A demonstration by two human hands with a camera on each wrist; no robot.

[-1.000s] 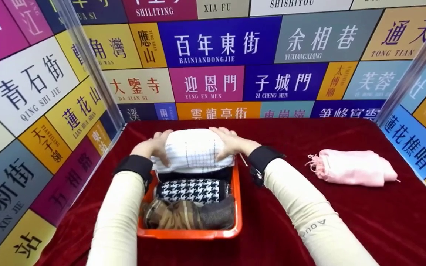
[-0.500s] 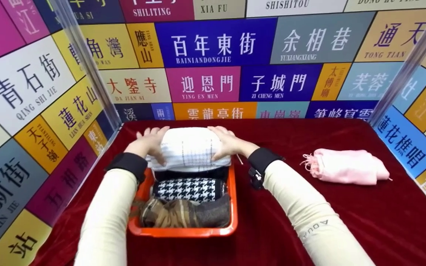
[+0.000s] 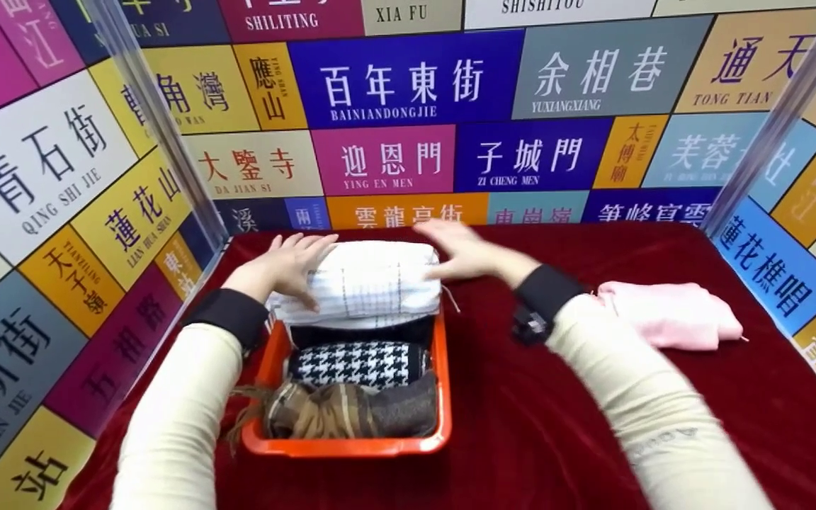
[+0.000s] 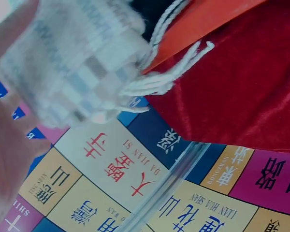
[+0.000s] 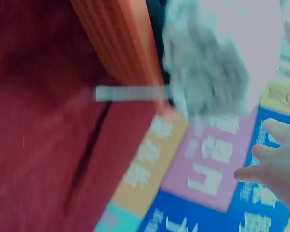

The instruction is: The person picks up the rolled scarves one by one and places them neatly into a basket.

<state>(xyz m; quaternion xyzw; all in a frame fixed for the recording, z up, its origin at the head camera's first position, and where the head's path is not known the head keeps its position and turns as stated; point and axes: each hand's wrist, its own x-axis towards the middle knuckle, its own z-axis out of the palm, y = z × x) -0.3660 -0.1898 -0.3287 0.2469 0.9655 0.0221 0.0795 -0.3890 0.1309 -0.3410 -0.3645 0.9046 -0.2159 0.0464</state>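
A rolled white checked scarf (image 3: 380,276) lies across the far end of a red-orange plastic basket (image 3: 351,446). My left hand (image 3: 277,269) is at the scarf's left end, thumb over its front and fingers spread. In the left wrist view, that hand (image 4: 9,140) shows extended fingers beside the fringed roll. Off the scarf's right end, my right hand (image 3: 472,255) has spread fingers and holds nothing. Nearer in the basket lie a black-and-white houndstooth roll (image 3: 355,363) and a brown plaid roll (image 3: 351,411). A dark cloth (image 3: 362,333) shows partly under the white scarf.
A folded pink scarf (image 3: 670,315) lies on the dark red velvet cloth (image 3: 521,425) at the right, its fringe partly behind my right arm. Walls with coloured street-name panels (image 3: 408,78) close in the back and sides.
My right hand has let go of the white scarf's right end and moved right. The left hand's fingers have loosened at the other end. The scarf stays at the basket's far end.
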